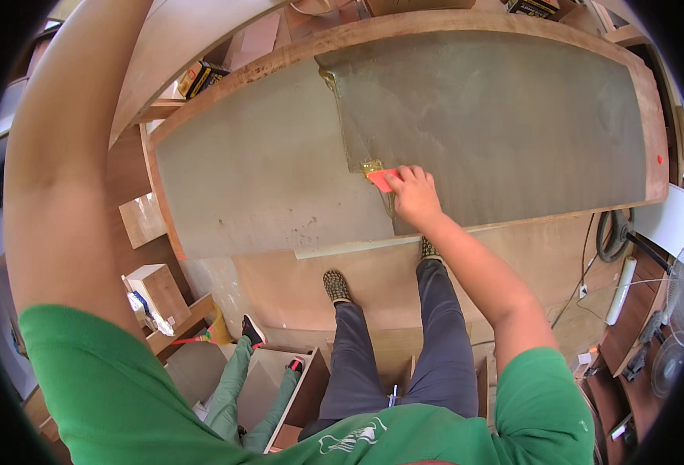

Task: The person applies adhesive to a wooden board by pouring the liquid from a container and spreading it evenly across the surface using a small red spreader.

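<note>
My right hand (415, 195) grips a small flat red spreader (382, 180), its edge set against a wide grey panel (233, 170) with a wooden border. A yellowish blob of glue (371, 166) lies right at the spreader's tip. From there a thin line of glue runs up to a second dab (326, 75) near the far edge. Right of that line the panel surface looks darker and wet-looking; to the left it is paler and dull, with small dark specks low down. My left arm reaches up past the top edge, so its hand is out of sight.
Beyond the panel are boxes (201, 78) and boards. Another person's legs (229, 391) are at lower left, near a wooden block (160, 291) and a brush (149, 306). On the right are a fan (671, 364), a cable (586, 267) and a white roll (621, 291).
</note>
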Available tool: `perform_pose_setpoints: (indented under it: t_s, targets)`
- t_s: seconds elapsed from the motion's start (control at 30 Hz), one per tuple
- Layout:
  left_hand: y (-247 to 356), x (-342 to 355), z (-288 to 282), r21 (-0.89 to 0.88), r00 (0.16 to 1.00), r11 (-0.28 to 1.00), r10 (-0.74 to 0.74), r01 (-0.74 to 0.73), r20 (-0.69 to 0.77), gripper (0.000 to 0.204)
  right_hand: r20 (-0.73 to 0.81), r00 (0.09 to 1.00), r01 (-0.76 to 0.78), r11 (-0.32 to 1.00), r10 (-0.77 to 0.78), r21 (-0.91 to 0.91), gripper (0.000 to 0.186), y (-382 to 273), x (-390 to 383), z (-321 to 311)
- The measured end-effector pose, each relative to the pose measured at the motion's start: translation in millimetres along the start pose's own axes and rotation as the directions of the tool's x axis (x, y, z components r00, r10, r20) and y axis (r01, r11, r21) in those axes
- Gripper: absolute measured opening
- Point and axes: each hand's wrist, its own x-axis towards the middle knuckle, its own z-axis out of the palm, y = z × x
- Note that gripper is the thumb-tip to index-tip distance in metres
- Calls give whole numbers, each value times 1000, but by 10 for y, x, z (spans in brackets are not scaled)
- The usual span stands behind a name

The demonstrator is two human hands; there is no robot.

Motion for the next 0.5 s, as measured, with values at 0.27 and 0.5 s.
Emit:
perform_pose_setpoints:
  t_s: [0.27,0.5]
  targets:
    - [539,-3116,-275,-801,911,592,278,88,305,45,-53,995,-84,995,81,-45,38,-183,34,30]
    - [847,-4219,-992,-918,908,-74,196,390,370,43,-4,989,-148,978,149,-146,41,-650,-141,189]
